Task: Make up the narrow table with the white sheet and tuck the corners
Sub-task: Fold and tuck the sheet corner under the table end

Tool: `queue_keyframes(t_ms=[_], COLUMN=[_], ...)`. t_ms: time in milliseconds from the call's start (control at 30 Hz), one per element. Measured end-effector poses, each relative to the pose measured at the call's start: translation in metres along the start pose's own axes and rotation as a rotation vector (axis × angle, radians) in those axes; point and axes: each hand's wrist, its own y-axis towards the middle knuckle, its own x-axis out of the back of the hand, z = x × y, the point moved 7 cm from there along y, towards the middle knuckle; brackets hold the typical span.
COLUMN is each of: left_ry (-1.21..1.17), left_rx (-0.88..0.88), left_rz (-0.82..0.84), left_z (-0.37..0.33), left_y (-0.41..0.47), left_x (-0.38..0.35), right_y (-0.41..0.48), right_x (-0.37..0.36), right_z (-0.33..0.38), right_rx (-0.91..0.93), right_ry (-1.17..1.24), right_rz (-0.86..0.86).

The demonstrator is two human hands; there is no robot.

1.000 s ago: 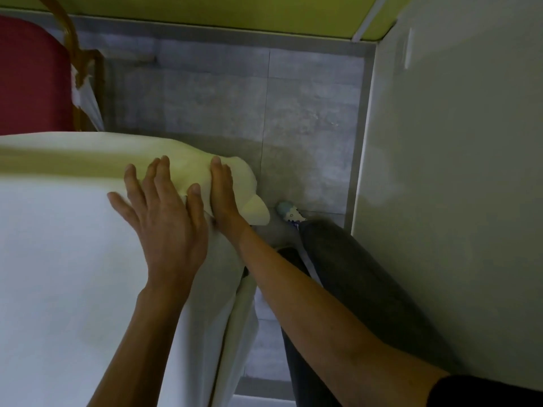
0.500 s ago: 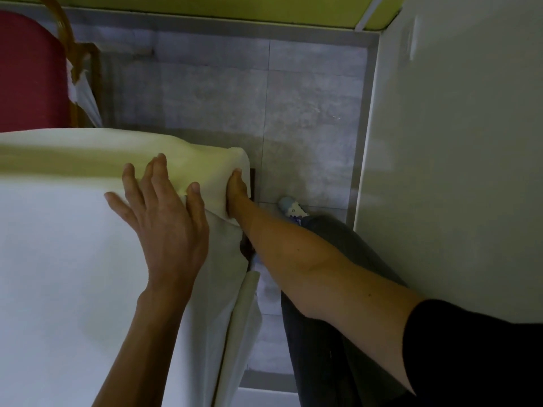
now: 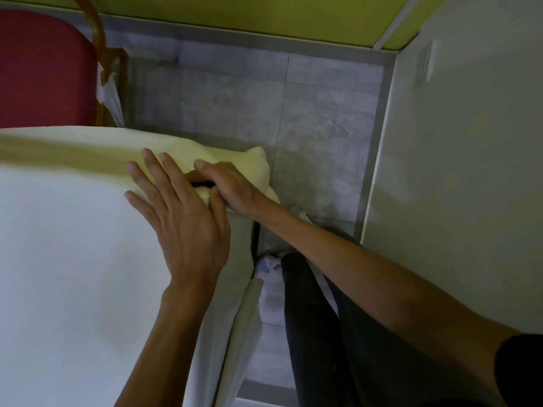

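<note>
The sheet (image 3: 73, 259) is lying over the tabletop, hiding it, and is hanging down along the right side. The left hand (image 3: 182, 221) is pressing flat on the sheet near the far right corner, fingers straight and spread. The right hand (image 3: 235, 186) is gripping a bunched fold (image 3: 255, 165) of the sheet at that corner, fingers and thumb curled round the cloth. The bunch is sticking out past the corner, above the floor (image 3: 308, 127).

The main risk seems to be the pull. If the right hand is tugging harder than the left is pinning, the sheet may be dragging across the top and wrinkling, or coming loose at the corners out of view. The fold looks thick, so pushed under as it is, it may be leaving a lump or springing back out. The loose flap (image 3: 249, 318) on the near right side is hanging free and could be getting caught or left untucked.
</note>
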Motion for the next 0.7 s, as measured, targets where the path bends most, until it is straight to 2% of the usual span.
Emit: queue_keyframes(t_ms=[100,233,300,400,467,567,633,700], left_ry=[-0.039,-0.075,-0.084,-0.088,-0.09,-0.075,-0.058,-0.05], left_rx=[-0.013,-0.024,-0.018,-0.019,-0.022,-0.029,-0.025,-0.02], left_rz=[0.023,0.039,0.037,0.032,0.033,0.036,0.043,0.066], left_z=[-0.001,-0.001,0.0,0.001,0.002,0.002,0.002,0.003], left_y=[0.001,0.0,0.001,0.002,0.002,0.003,0.004,0.005], left_x=[-0.002,-0.003,-0.004,-0.006,-0.007,-0.008,-0.008,-0.009], right_y=[0.004,0.027,0.04,0.056,0.063,0.072,0.074,0.072], right_x=[-0.001,0.002,0.004,0.017,0.027,0.044,0.057,0.068], right_z=[-0.015,-0.047,-0.069,-0.1,-0.121,-0.152,-0.153,-0.128], right_rx=[-0.032,-0.078,-0.248,-0.55,-0.655,-0.726,-0.702,-0.525], right_ry=[-0.132,-0.535,-0.485,-0.365,-0.355,-0.406,-0.484,-0.456], right_rz=[0.131,0.417,0.512,0.493,0.489,0.356,0.141,-0.136])
